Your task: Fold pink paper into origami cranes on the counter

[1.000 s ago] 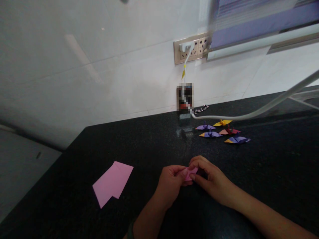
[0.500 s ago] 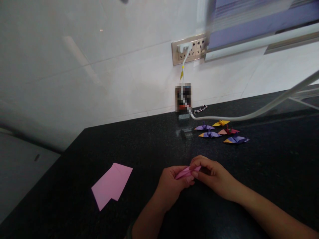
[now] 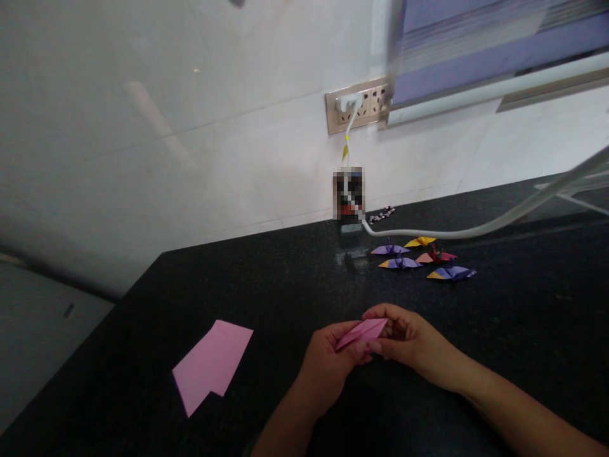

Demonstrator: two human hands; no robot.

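I am holding a small folded pink paper between my two hands, just above a dark speckled desk. It is a narrow, pointed shape, slanting up toward my right. My left hand has it pinched, the fingers closed, thumb on its near face and the others behind. My right hand is at the other end, its fingers bent in close around the tip and its thumb at the lower edge; how firmly these press, I cannot tell. My thumbs nearly meet.

To my left, well apart from my hands, flat pink paper with a notched outline lies on the desk. Beyond my right hand sit five folded paper birds: a yellow bird, a red-and-peach bird, a lilac bird, and two purple birds with orange tips. Behind them runs a white cable. A socket plate is on the pale wall, and a pixelated object stands against it.
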